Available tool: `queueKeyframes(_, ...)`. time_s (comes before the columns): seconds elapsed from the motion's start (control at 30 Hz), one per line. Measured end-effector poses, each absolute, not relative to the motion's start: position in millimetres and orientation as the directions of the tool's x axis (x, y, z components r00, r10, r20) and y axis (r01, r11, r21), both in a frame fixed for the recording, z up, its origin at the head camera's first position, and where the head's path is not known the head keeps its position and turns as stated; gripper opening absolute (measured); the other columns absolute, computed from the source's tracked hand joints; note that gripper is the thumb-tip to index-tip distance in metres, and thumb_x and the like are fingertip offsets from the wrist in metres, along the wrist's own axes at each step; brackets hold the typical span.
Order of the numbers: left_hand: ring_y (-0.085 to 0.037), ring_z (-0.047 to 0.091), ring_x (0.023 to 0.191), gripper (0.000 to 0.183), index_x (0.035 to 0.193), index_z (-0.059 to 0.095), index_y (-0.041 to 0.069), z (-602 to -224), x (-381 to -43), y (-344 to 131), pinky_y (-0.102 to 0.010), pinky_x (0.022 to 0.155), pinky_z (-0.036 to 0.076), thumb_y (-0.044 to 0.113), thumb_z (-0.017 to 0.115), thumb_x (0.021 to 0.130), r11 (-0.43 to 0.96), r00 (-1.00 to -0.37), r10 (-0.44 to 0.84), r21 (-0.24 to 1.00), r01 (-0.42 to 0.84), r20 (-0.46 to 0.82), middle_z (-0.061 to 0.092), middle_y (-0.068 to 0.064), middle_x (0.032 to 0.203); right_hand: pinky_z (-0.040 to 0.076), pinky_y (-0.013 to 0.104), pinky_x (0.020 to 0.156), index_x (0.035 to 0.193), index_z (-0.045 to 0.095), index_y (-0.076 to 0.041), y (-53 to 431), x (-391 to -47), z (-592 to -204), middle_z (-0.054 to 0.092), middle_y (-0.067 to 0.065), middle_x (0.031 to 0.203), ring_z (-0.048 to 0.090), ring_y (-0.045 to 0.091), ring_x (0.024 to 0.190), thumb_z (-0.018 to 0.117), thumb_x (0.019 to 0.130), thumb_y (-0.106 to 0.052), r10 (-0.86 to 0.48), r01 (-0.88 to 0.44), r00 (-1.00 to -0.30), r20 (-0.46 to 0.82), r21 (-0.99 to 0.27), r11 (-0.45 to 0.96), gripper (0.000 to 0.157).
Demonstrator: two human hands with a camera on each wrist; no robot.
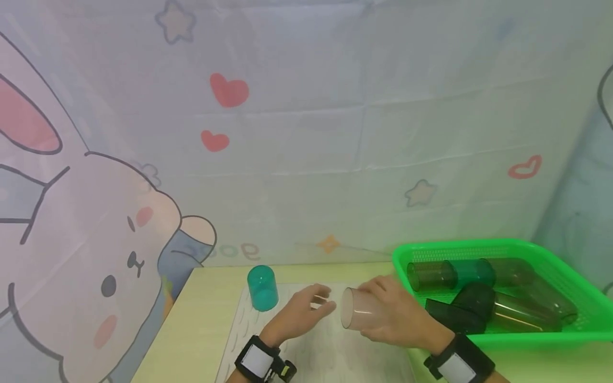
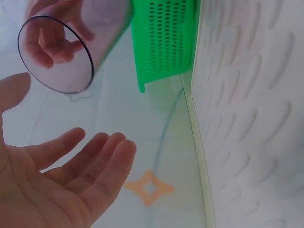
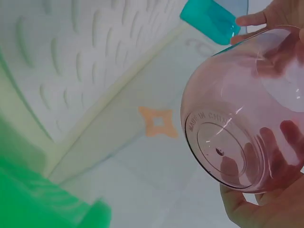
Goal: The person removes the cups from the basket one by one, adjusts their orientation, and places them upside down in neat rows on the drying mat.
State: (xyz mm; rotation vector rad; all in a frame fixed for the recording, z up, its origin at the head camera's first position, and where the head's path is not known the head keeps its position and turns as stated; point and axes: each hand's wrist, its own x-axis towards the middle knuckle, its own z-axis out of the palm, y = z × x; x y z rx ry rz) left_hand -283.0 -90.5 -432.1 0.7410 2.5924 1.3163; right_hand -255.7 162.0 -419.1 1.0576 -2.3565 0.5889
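A clear pinkish plastic cup [image 1: 358,310] is tipped on its side in the air, its mouth toward the left. My right hand [image 1: 404,316] grips it around the body. In the right wrist view the cup's base [image 3: 221,149] shows raised lettering. My left hand [image 1: 303,310] hovers just left of the cup's rim, fingers apart and loosely bent, holding nothing. The left wrist view shows a gap between those fingers [image 2: 102,164] and the cup. A teal cup [image 1: 263,290] stands on the white textured mat [image 1: 239,324], left of my left hand.
To the right, a green perforated basket [image 1: 479,246] holds several tinted cups lying on their sides, among them a teal cup [image 1: 471,273] and dark ones. The pale yellow table [image 1: 191,324] backs onto a printed cloth [image 1: 306,186].
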Motion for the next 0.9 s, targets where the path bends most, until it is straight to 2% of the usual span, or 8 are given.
queueKeyframes(0.17, -0.026, 0.051, 0.118, 0.056, 0.134, 0.047, 0.015, -433.6, -283.6, -86.0, -0.043, 0.085, 0.049, 0.051, 0.055, 0.092, 0.434, -0.875, 0.484, 0.865, 0.251, 0.011, 0.049, -0.006, 0.132, 0.049, 0.034, 0.072, 0.118, 0.058, -0.015, 149.4, -255.4, -425.3, 0.053, -0.002, 0.105, 0.048, 0.017, 0.095, 0.083, 0.066, -0.039, -0.567, -0.755, -0.608, 0.555, -0.185, 0.629, 0.062)
queueKeyframes(0.27, -0.025, 0.051, 0.117, 0.060, 0.134, 0.046, 0.013, -436.2, -284.4, -84.1, -0.041, 0.084, 0.049, 0.051, 0.059, 0.089, 0.416, -0.871, 0.491, 0.882, 0.223, -0.011, 0.049, -0.006, 0.132, 0.049, 0.035, 0.074, 0.118, 0.058, -0.018, 143.9, -256.1, -429.6, 0.052, -0.003, 0.106, 0.048, 0.016, 0.097, 0.083, 0.067, -0.040, -0.568, -0.740, -0.634, 0.525, -0.197, 0.643, 0.061)
queueKeyframes(0.5, -0.021, 0.055, 0.108, 0.047, 0.122, 0.052, 0.016, -436.3, -281.7, -81.6, -0.038, 0.079, 0.050, 0.043, 0.066, 0.086, 0.417, -0.866, 0.499, 0.878, 0.238, -0.002, 0.054, 0.000, 0.118, 0.047, 0.037, 0.077, 0.116, 0.058, -0.021, 137.2, -259.8, -436.2, 0.051, -0.005, 0.107, 0.046, 0.014, 0.098, 0.085, 0.065, -0.043, -0.574, -0.733, -0.651, 0.496, -0.213, 0.646, 0.062)
queueKeyframes(0.63, -0.021, 0.055, 0.107, 0.044, 0.120, 0.053, 0.015, -437.7, -282.7, -82.0, -0.039, 0.079, 0.049, 0.041, 0.066, 0.086, 0.408, -0.870, 0.493, 0.881, 0.239, 0.007, 0.054, 0.001, 0.116, 0.047, 0.037, 0.079, 0.117, 0.058, -0.021, 136.5, -261.1, -437.3, 0.052, -0.006, 0.107, 0.047, 0.013, 0.099, 0.082, 0.067, -0.048, -0.580, -0.741, -0.638, 0.507, -0.200, 0.641, 0.061)
queueKeyframes(0.8, -0.022, 0.055, 0.106, 0.041, 0.118, 0.054, 0.014, -439.8, -283.8, -81.8, -0.042, 0.078, 0.050, 0.037, 0.067, 0.086, 0.368, -0.882, 0.471, 0.903, 0.221, 0.024, 0.054, -0.001, 0.115, 0.046, 0.039, 0.080, 0.116, 0.059, -0.019, 134.7, -261.7, -438.7, 0.053, -0.005, 0.107, 0.047, 0.015, 0.099, 0.084, 0.065, -0.044, -0.566, -0.743, -0.626, 0.536, -0.190, 0.642, 0.063)
queueKeyframes(0.9, -0.023, 0.055, 0.106, 0.040, 0.117, 0.053, 0.011, -439.1, -282.5, -82.6, -0.042, 0.078, 0.050, 0.033, 0.066, 0.087, 0.327, -0.888, 0.458, 0.921, 0.213, 0.042, 0.054, -0.003, 0.116, 0.046, 0.040, 0.081, 0.118, 0.057, -0.017, 134.0, -260.7, -438.7, 0.053, -0.002, 0.110, 0.047, 0.017, 0.102, 0.083, 0.066, -0.045, -0.541, -0.718, -0.664, 0.517, -0.236, 0.655, 0.064)
